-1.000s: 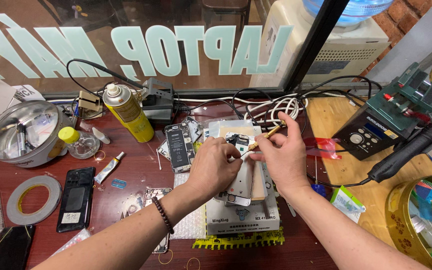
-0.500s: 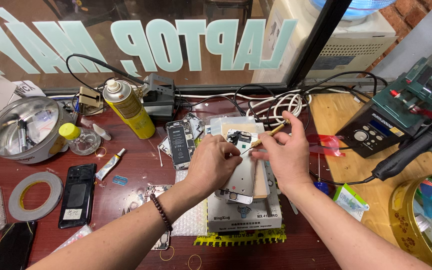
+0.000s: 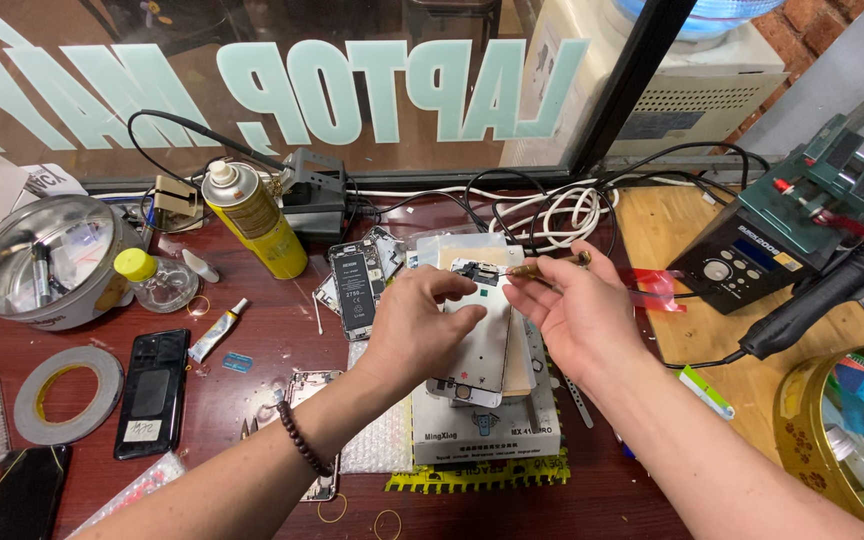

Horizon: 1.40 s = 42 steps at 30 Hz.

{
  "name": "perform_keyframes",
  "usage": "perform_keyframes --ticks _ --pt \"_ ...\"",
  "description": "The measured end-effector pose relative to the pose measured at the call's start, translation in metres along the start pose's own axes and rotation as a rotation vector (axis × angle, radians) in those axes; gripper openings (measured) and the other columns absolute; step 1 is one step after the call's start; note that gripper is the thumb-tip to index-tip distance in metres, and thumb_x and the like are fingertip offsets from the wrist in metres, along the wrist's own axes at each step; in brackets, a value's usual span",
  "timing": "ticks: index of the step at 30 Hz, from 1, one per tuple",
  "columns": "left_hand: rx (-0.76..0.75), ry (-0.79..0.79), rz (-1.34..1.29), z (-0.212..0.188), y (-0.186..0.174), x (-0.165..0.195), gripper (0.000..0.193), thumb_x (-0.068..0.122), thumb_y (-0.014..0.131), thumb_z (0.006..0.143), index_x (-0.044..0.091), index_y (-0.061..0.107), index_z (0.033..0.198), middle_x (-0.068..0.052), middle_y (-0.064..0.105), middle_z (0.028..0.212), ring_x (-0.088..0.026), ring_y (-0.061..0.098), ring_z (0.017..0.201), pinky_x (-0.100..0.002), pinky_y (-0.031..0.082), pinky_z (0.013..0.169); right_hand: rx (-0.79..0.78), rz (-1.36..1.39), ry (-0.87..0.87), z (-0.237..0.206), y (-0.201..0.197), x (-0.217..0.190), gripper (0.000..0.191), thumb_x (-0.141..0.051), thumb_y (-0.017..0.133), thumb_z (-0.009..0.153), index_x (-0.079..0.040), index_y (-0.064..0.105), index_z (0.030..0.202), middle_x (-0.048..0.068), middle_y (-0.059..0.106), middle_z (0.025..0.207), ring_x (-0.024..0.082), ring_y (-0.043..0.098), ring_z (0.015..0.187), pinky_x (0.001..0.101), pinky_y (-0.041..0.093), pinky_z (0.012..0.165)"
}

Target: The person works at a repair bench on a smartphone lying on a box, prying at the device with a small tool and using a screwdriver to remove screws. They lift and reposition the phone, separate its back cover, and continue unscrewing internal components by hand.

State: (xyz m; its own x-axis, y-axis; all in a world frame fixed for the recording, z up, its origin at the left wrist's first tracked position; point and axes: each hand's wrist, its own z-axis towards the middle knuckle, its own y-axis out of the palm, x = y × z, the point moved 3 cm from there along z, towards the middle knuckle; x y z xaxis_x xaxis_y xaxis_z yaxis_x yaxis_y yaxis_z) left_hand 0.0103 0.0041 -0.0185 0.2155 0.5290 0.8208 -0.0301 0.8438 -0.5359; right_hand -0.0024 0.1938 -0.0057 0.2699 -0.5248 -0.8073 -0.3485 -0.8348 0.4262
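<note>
My left hand (image 3: 414, 332) grips a white opened phone body (image 3: 484, 345) by its left edge, thumb and fingers curled over the upper part. The phone rests tilted on a grey block (image 3: 482, 432) on the red-brown bench. My right hand (image 3: 574, 318) is just right of the phone and pinches a thin brass-handled tool (image 3: 544, 268). The tool's fine tip points left at the dark part at the phone's top end (image 3: 476, 271).
A yellow spray can (image 3: 252, 222), a metal bowl (image 3: 37, 258), a tape roll (image 3: 67, 392), a black phone (image 3: 152, 392) and an opened phone with battery (image 3: 357, 288) lie left. A soldering station (image 3: 760, 242), its black handle (image 3: 824, 298) and white cables (image 3: 552, 212) are right.
Both hands stay over the white phone with only small finger shifts. The tool tip remains at the phone's top end.
</note>
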Motion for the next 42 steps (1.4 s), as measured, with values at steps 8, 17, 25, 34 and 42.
perform_keyframes --ticks 8,17,25,34,42 --pt "0.013 -0.072 -0.47 0.018 -0.004 0.024 0.023 0.018 0.079 0.086 0.002 0.078 0.101 -0.003 0.077 0.084 -0.008 0.068 0.079 -0.025 0.057 0.073 -0.126 0.176 0.108 0.001 0.013 -0.009 0.016 0.003 0.053 0.092 -0.006 0.048 0.104 0.015 0.064 0.105 0.03 0.067 0.101 0.0469 0.059 0.096" --pt "0.0 -0.072 -0.386 0.018 -0.008 0.032 0.017 0.016 0.081 0.083 0.003 0.078 0.093 -0.001 0.076 0.081 -0.007 0.067 0.074 -0.025 0.056 0.068 -0.113 0.154 0.096 -0.005 0.013 -0.013 0.014 0.003 0.051 0.093 -0.006 0.046 0.101 0.013 0.063 0.106 0.03 0.067 0.102 0.0469 0.059 0.096" --pt "-0.013 -0.064 -0.422 0.011 -0.004 0.025 0.013 0.014 0.079 0.084 0.002 0.078 0.089 -0.003 0.076 0.079 -0.007 0.066 0.072 -0.024 0.055 0.066 -0.089 0.175 0.15 0.003 0.003 0.001 0.022 0.004 0.05 0.091 -0.008 0.045 0.109 0.014 0.062 0.11 0.029 0.066 0.102 0.0451 0.058 0.096" --pt "0.01 -0.121 -0.435 0.011 -0.005 0.023 0.016 0.017 0.081 0.083 0.001 0.077 0.085 -0.001 0.074 0.075 -0.006 0.064 0.069 -0.023 0.053 0.064 -0.063 -0.004 -0.094 -0.023 0.021 -0.024 0.065 0.0 0.049 0.093 -0.017 0.023 0.149 0.015 0.062 0.108 0.028 0.068 0.093 0.0499 0.062 0.082" --pt "-0.007 -0.148 -0.412 0.013 -0.008 0.027 0.016 0.017 0.08 0.082 0.001 0.075 0.082 -0.001 0.073 0.074 -0.006 0.064 0.067 -0.024 0.053 0.063 -0.243 -0.326 -0.471 -0.045 0.053 -0.047 0.07 -0.002 0.052 0.097 -0.015 0.018 0.157 0.013 0.065 0.105 0.019 0.071 0.089 0.0377 0.066 0.069"
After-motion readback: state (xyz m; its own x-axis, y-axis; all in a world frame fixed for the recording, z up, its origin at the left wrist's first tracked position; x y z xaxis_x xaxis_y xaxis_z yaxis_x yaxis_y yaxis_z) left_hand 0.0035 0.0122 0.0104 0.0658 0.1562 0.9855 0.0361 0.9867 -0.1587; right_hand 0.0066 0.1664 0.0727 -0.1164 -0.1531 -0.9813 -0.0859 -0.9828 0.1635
